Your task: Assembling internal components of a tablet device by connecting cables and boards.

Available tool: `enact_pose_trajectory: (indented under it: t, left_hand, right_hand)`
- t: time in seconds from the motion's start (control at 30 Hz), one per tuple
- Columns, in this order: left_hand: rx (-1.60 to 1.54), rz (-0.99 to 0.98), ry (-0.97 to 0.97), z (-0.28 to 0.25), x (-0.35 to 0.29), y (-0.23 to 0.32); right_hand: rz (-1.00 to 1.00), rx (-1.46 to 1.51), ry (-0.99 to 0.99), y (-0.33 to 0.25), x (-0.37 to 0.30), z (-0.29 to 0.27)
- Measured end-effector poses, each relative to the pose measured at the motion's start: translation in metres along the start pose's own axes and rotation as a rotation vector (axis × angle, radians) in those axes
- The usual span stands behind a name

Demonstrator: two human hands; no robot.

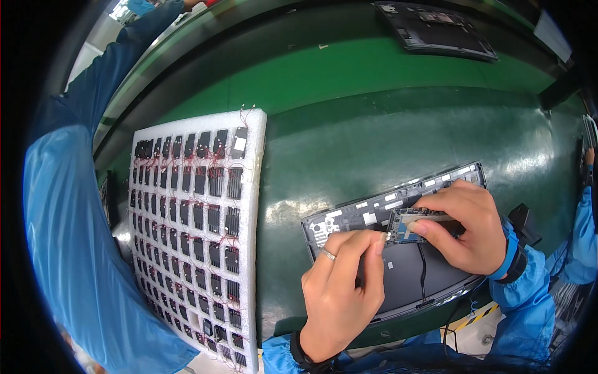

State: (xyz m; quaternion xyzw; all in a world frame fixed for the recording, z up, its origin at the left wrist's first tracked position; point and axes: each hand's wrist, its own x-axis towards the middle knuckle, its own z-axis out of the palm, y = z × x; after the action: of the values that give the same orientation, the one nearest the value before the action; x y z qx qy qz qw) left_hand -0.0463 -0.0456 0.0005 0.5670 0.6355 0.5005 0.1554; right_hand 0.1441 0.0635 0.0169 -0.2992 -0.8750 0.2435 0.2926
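My right hand (470,227) grips a small flat rectangular module (402,234), with a grey metal frame and a patch of blue, between thumb and fingers. At the module's left end, the thumb and forefinger of my left hand (336,296) are pinched together. Something tiny and white shows by those fingertips, but I cannot make out what they hold. Both hands are over a dark, shallow device casing (398,290) lying tilted on the bench. White pads line its far edge, and a black cable (423,274) runs across its inside. My right hand hides part of the casing.
A white foam tray (260,156) left of my hands holds rows of black parts with thin red wires. The green bench (324,149) carries a green conveyor strip (299,78) with another dark casing (436,31). People in blue sleeves (75,206) are at the far left and right.
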Motion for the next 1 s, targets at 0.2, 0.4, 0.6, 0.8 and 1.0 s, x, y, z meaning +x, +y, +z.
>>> enact_pose_trajectory:
  t: [0.2, 0.4, 0.6, 0.8, 1.0]
  left_hand:
    - [-0.024, -0.001, 0.009, 0.0018, -0.0007, -0.003]
    - [-0.007, 0.017, 0.004, 0.0027, -0.0003, -0.0045]
    - [0.001, 0.008, -0.008, 0.002, -0.0001, -0.0049]
    - [0.037, 0.025, -0.054, -0.0024, -0.0003, -0.0034]
    - [0.06, 0.071, -0.087, -0.0032, -0.0011, -0.0064]
  right_hand:
    - [0.027, 0.015, 0.007, 0.0021, -0.0015, 0.0016]
    - [0.041, 0.023, 0.011, 0.0023, -0.0029, 0.0008]
    - [0.019, 0.021, 0.002, 0.0033, -0.0034, 0.0003]
    - [0.032, 0.033, 0.018, 0.0029, -0.0042, 0.001]
    - [0.057, 0.037, 0.025, 0.0024, -0.007, 0.0004]
